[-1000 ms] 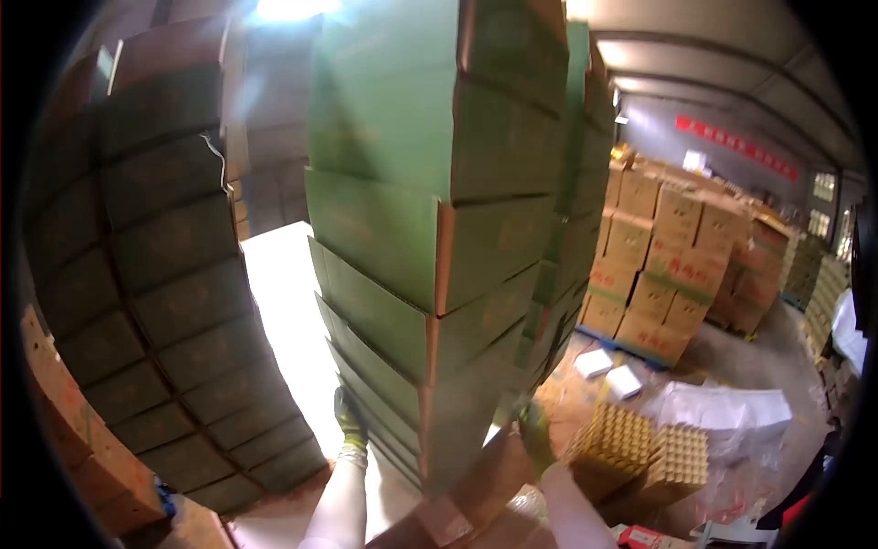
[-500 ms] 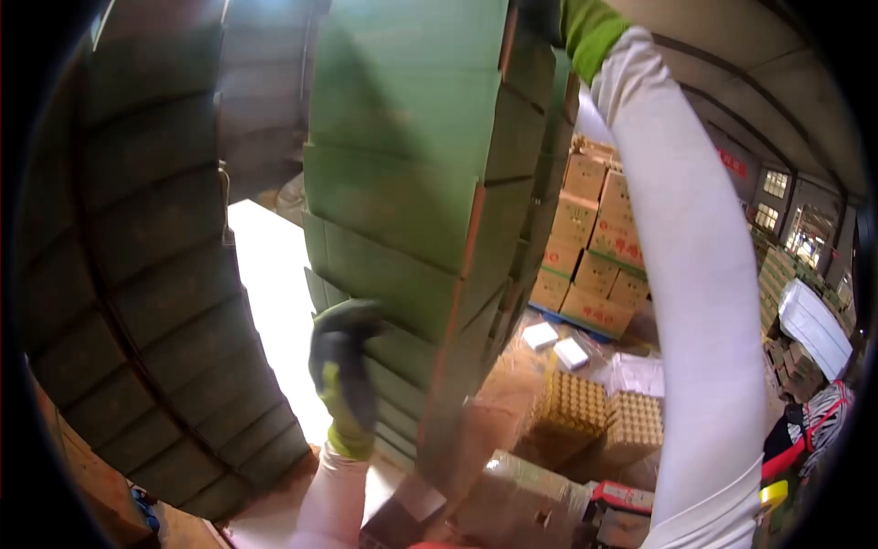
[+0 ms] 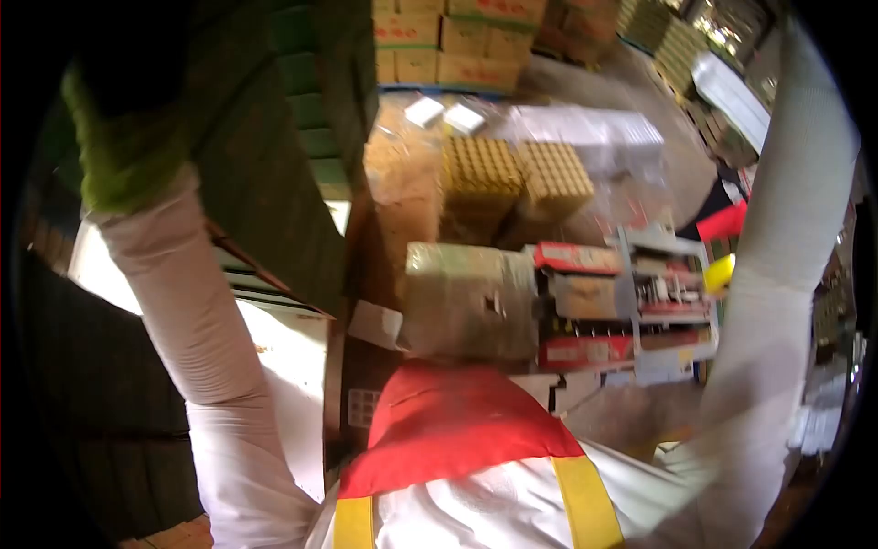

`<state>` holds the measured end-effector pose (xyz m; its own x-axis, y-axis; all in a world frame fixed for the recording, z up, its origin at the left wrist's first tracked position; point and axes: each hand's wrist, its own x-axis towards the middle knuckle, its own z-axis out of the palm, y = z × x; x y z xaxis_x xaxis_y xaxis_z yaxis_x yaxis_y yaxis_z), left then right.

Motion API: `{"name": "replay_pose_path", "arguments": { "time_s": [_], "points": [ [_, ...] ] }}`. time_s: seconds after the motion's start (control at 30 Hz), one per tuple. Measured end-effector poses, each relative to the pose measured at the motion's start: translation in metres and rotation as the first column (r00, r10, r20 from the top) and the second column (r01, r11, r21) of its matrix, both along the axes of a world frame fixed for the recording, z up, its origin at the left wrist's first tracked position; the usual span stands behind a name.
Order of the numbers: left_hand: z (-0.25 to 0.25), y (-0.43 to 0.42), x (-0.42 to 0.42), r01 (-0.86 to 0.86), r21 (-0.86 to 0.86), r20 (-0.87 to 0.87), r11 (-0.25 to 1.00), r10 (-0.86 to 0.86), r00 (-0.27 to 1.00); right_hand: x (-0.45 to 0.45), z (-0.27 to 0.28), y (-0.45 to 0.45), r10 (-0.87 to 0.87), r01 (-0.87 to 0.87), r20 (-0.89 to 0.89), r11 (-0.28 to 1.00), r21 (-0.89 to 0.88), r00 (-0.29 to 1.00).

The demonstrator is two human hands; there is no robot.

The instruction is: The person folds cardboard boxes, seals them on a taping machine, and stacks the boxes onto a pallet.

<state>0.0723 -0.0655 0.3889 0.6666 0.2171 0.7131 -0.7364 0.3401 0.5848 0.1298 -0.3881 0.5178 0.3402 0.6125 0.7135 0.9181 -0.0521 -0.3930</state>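
Wearing a glove with a green cuff, my left hand (image 3: 128, 137) is raised at the upper left. Deep shadow swallows its dark fingers, so their pose and any contact are unclear. Right beside it, a tall stack of dark green cartons (image 3: 261, 174) leans across the view. My right arm (image 3: 777, 201) stretches up in its white sleeve along the right side, and its hand lies beyond the top edge.
Wrapped carton (image 3: 471, 293) stands before my red apron (image 3: 466, 412). Egg trays (image 3: 485, 169) are stacked behind it. To the right sit a red box (image 3: 576, 258) and a grey crate (image 3: 668, 284). Printed brown cartons (image 3: 485, 41) rest on a blue pallet at the back.
My view has tipped down and turned. My left hand has risen from low beside the green cartons to the upper left; my right hand has gone out of sight.
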Motion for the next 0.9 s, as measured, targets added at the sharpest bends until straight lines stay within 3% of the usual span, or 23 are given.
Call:
{"name": "replay_pose_path", "arguments": {
  "time_s": [0.1, 0.17, 0.23, 0.27, 0.3, 0.33, 0.37, 0.4, 0.43, 0.47, 0.5, 0.53, 0.57, 0.6, 0.67, 0.7, 0.73, 0.77, 0.8, 0.83, 0.87, 0.9],
  "points": [
    [-0.049, 0.026, 0.031, 0.305, -0.021, -0.104, 0.952, -0.306, 0.946, -0.009, -0.072, -0.053, -0.064, 0.061, -0.242, 0.998, -0.021, 0.968],
    [-0.111, 0.039, 0.074, 0.543, -0.019, -0.261, 0.840, -0.528, 0.808, -0.003, -0.126, -0.080, -0.125, 0.129, -0.427, 0.991, -0.020, 0.896],
    [-0.198, 0.013, 0.105, 0.526, 0.123, -0.453, 0.842, -0.424, 0.784, 0.007, -0.204, -0.103, -0.176, 0.210, -0.672, 0.977, -0.031, 0.719],
    [-0.246, -0.020, 0.106, 0.396, 0.335, -0.474, 0.855, -0.211, 0.855, 0.012, -0.253, -0.112, -0.190, 0.248, -0.756, 0.968, -0.038, 0.626],
    [-0.294, -0.052, 0.106, 0.266, 0.534, -0.455, 0.802, 0.009, 0.890, 0.012, -0.307, -0.125, -0.211, 0.243, -0.748, 0.968, -0.068, 0.630],
    [-0.345, -0.077, 0.099, 0.314, 0.538, -0.495, 0.782, -0.009, 0.869, 0.011, -0.361, -0.138, -0.231, 0.239, -0.739, 0.966, -0.097, 0.633],
    [-0.353, -0.110, 0.068, 0.525, 0.401, -0.708, 0.751, -0.110, 0.697, 0.011, -0.416, -0.152, -0.250, 0.234, -0.729, 0.964, -0.126, 0.637],
    [-0.381, -0.145, 0.044, 0.473, 0.371, -0.673, 0.799, -0.120, 0.730, 0.006, -0.474, -0.173, -0.211, 0.191, -0.638, 0.976, -0.102, 0.740],
    [-0.418, -0.159, 0.030, 0.325, 0.704, -0.456, 0.632, 0.051, 0.888, -0.001, -0.505, -0.193, -0.351, 0.259, -0.176, 0.879, -0.399, 0.920],
    [-0.450, -0.171, 0.012, 0.113, 0.919, -0.173, 0.377, 0.130, 0.976, -0.013, -0.557, -0.213, -0.270, 0.175, -0.140, 0.863, -0.474, 0.953],
    [-0.471, -0.191, -0.017, 0.347, 0.645, -0.570, 0.681, 0.126, 0.812, -0.037, -0.572, -0.223, -0.262, 0.095, -0.282, 0.865, -0.493, 0.923],
    [-0.484, -0.213, -0.043, 0.400, 0.232, -0.850, 0.886, -0.015, 0.527, -0.055, -0.582, -0.232, -0.254, 0.017, -0.410, 0.866, -0.500, 0.876],
    [-0.500, -0.221, -0.043, 0.335, 0.139, -0.916, 0.932, -0.008, 0.401, -0.059, -0.588, -0.239, -0.244, -0.054, -0.517, 0.867, -0.496, 0.821],
    [-0.517, -0.229, -0.044, 0.236, 0.049, -0.961, 0.971, -0.019, 0.275, -0.053, -0.561, -0.236, -0.287, -0.089, -0.753, 0.906, -0.415, 0.592],
    [-0.559, -0.223, -0.049, 0.146, 0.532, -0.813, 0.834, 0.454, 0.365, -0.021, -0.540, -0.218, -0.247, 0.224, -0.834, 0.963, -0.152, 0.493],
    [-0.566, -0.226, -0.046, 0.098, 0.638, -0.753, 0.764, 0.593, 0.284, 0.005, -0.515, -0.193, -0.485, 0.443, -0.652, 0.862, -0.246, 0.583],
    [-0.571, -0.234, -0.037, 0.052, 0.737, -0.669, 0.674, 0.716, 0.201, 0.037, -0.498, -0.163, -0.695, 0.652, -0.414, 0.710, -0.266, 0.588],
    [-0.573, -0.243, -0.031, 0.015, 0.822, -0.567, 0.569, 0.817, 0.108, 0.069, -0.511, -0.142, -0.736, 0.732, -0.169, 0.674, -0.097, 0.655],
    [-0.561, -0.249, -0.033, -0.001, 0.806, -0.581, 0.591, 0.792, 0.186, 0.082, -0.505, -0.111, -0.815, 0.790, -0.085, 0.578, -0.204, 0.574],
    [-0.561, -0.248, -0.039, -0.037, 0.621, -0.770, 0.783, 0.618, 0.160, 0.076, -0.533, -0.093, -0.809, 0.806, 0.135, 0.524, -0.277, 0.572],
    [-0.562, -0.246, -0.043, -0.068, 0.388, -0.907, 0.919, 0.394, 0.150, 0.047, -0.574, -0.086, -0.719, 0.710, 0.161, 0.577, -0.405, 0.676],
    [-0.565, -0.248, -0.041, -0.098, 0.115, -0.979, 0.989, 0.129, 0.158, 0.010, -0.575, -0.090, -0.610, 0.302, -0.265, 0.666, -0.682, 0.747]
  ]
}}
